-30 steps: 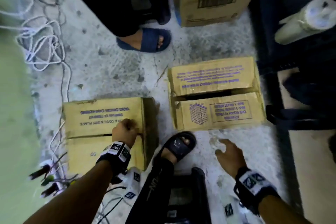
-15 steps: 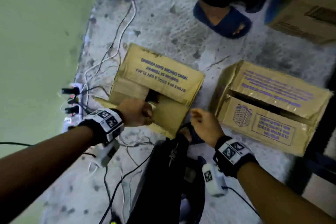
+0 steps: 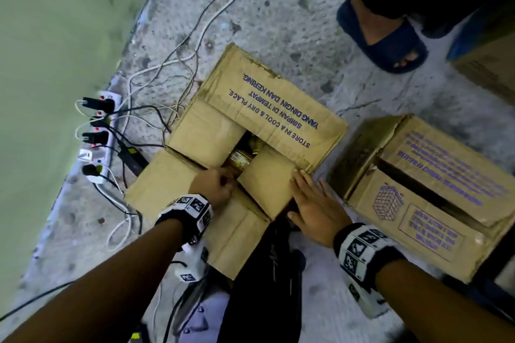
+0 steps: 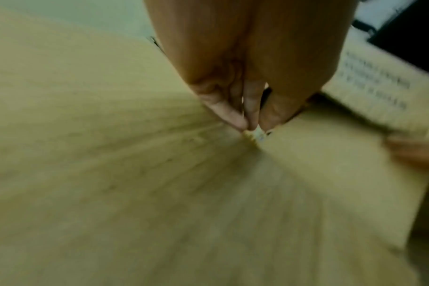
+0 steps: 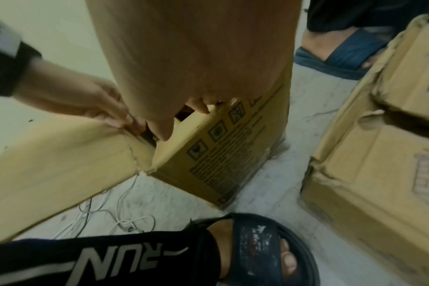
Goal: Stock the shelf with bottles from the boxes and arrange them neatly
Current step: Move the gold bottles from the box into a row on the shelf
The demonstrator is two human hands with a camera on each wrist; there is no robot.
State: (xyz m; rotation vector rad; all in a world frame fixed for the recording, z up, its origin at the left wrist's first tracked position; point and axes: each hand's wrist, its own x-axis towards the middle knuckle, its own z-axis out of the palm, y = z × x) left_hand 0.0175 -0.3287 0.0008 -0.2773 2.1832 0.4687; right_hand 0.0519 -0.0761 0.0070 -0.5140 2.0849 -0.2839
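Note:
An open-topped cardboard box (image 3: 267, 108) printed "STORE IN A COOL & DRY PLACE" stands on the concrete floor. Through the gap between its flaps I see amber bottles (image 3: 243, 159). My left hand (image 3: 221, 186) pinches the edge of the near flap (image 4: 110, 154); its fingertips (image 4: 235, 118) meet on the cardboard. My right hand (image 3: 309, 203) lies with straight fingers on the small right flap (image 3: 267, 184) at the box's right edge, and the right wrist view shows its thumb (image 5: 162, 129) by the box corner. A second box (image 3: 434, 195) with its flaps down stands to the right.
A power strip (image 3: 97, 136) with plugs and tangled cables lies left of the box, along a green wall (image 3: 55, 50). Another person's foot in a blue sandal (image 3: 384, 44) stands behind. My own foot in a black sandal (image 5: 257, 247) is just in front of the box.
My left hand has pulled the near flap toward me, so the bottles now show. My right hand has moved from beside the box onto its right flap. My view has turned towards the box.

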